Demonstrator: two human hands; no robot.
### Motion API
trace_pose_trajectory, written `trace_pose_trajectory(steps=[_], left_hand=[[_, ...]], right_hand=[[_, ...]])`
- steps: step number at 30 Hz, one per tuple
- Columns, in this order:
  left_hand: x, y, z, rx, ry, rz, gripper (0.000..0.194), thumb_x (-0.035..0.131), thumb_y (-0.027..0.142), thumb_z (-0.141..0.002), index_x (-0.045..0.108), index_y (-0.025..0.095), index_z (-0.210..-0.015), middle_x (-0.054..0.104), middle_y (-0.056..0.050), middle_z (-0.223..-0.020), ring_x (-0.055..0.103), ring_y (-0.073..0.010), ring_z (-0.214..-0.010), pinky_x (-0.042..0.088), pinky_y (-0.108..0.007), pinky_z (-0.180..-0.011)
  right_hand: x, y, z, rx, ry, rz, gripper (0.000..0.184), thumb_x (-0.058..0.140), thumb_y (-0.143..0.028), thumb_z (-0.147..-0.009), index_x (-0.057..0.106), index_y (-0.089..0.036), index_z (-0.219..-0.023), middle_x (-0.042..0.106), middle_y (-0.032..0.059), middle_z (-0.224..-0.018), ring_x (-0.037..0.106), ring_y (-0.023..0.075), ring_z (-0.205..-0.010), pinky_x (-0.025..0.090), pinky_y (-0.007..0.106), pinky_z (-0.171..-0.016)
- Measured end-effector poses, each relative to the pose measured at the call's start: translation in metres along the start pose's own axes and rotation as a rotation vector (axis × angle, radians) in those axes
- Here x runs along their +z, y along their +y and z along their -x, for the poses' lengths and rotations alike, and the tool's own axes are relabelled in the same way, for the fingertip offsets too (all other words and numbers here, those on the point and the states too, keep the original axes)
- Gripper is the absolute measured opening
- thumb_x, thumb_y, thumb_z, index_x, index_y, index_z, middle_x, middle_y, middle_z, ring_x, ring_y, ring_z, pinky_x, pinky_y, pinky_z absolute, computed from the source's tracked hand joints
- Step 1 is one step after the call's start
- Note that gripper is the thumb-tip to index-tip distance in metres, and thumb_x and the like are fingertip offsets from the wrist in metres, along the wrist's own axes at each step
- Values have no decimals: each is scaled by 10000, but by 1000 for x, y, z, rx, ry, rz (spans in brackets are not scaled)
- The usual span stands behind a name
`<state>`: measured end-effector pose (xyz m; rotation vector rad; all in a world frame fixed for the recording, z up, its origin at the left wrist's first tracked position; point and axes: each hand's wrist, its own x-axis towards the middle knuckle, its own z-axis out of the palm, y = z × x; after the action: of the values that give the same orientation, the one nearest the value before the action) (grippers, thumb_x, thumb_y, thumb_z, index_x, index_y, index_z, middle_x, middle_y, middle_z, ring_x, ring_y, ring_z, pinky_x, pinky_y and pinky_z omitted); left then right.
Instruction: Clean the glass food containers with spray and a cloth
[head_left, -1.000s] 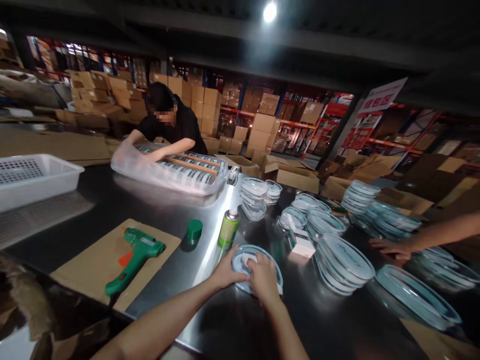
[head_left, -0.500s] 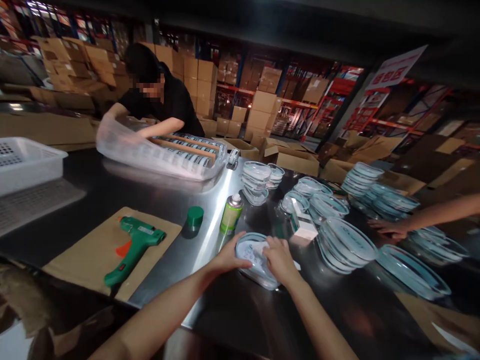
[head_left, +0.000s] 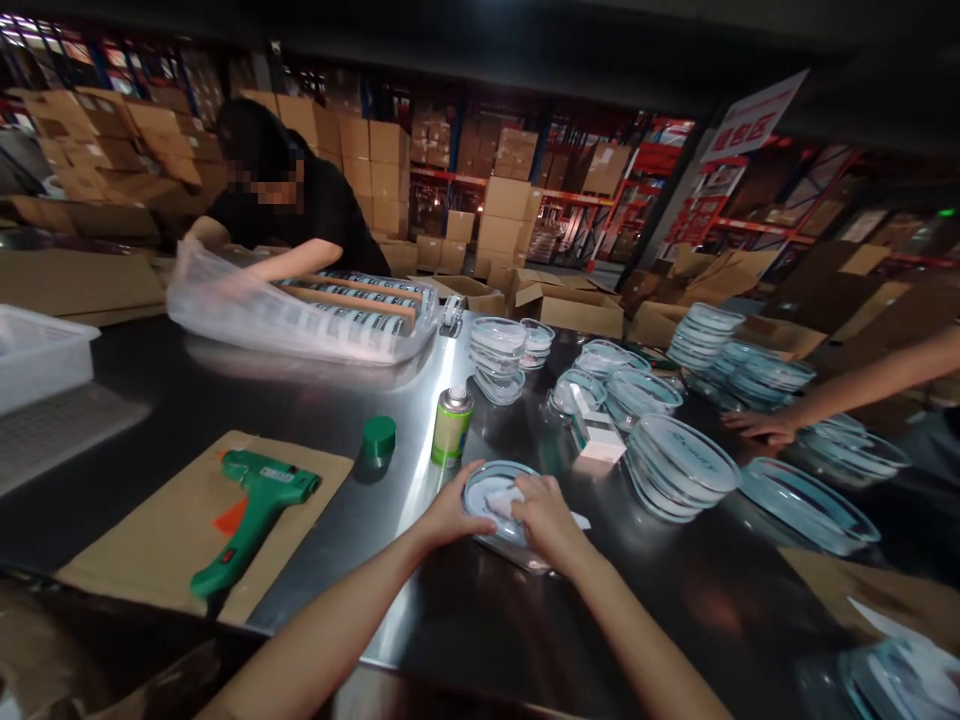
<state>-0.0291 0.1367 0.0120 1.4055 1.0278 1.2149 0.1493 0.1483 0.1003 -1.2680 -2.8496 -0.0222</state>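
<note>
1. turning now — the glass dish (head_left: pixel 489 533) has swung round between both hands since a moment ago, over the steel table (head_left: pixel 330 405).
2. left hand (head_left: pixel 454 508) clamps the rim, fingers (head_left: pixel 471 500) spread wide.
3. right hand (head_left: pixel 547 520) presses a white cloth (head_left: pixel 504 500) into the dish, fingers (head_left: pixel 525 488) closed on it.
4. spray can (head_left: pixel 452 425) just beyond — stacked dishes (head_left: pixel 679 470) to the right, a co-worker's hand (head_left: pixel 759 426) beside another stack (head_left: pixel 765 380).

Glue gun: green hot-melt glue gun (head_left: pixel 259 495) on a brown kraft paper sheet (head_left: pixel 142 550)
Can: upright green-and-silver aerosol can (head_left: pixel 452 427)
Cap: round dark-green plastic cap (head_left: pixel 379 435)
Basket: white perforated plastic basket (head_left: pixel 37 350)
</note>
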Motion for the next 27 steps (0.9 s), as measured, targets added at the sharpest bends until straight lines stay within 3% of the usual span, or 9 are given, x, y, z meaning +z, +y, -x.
trace_pose_trajectory(steps=[14, 19, 27], left_hand=[[-2, 4, 2, -11, -3, -39, 1074, 884, 400, -445, 396, 194, -1379, 535, -121, -1352, 500, -317, -1234, 341, -476, -1100], [-3, 6, 2, -13, -26, -38, 1092, 886, 419, -437, 394, 179, -1382, 519, -139, -1366, 491, -318, -1245, 344, -447, -1099], [-3, 12, 4, -19, -34, -61, 1039, 877, 370, -468, 389, 191, -1368, 527, -125, -1360, 487, -311, -1248, 317, -472, -1111]], right_hand=[[6, -2, -3, 9, 10, -12, 267, 471, -274, -928, 731, -255, -986, 606, 89, -1034, 476, 240, -1020, 263, 361, -836], [2, 0, -1, 20, 16, -23, 299, 438, -201, -925, 733, -238, -965, 601, 90, -1027, 475, 226, -985, 261, 359, -825], [3, -2, -2, 9, 1, -61, 283, 456, -217, -921, 731, -258, -976, 602, 67, -1026, 485, 221, -997, 266, 354, -838]])
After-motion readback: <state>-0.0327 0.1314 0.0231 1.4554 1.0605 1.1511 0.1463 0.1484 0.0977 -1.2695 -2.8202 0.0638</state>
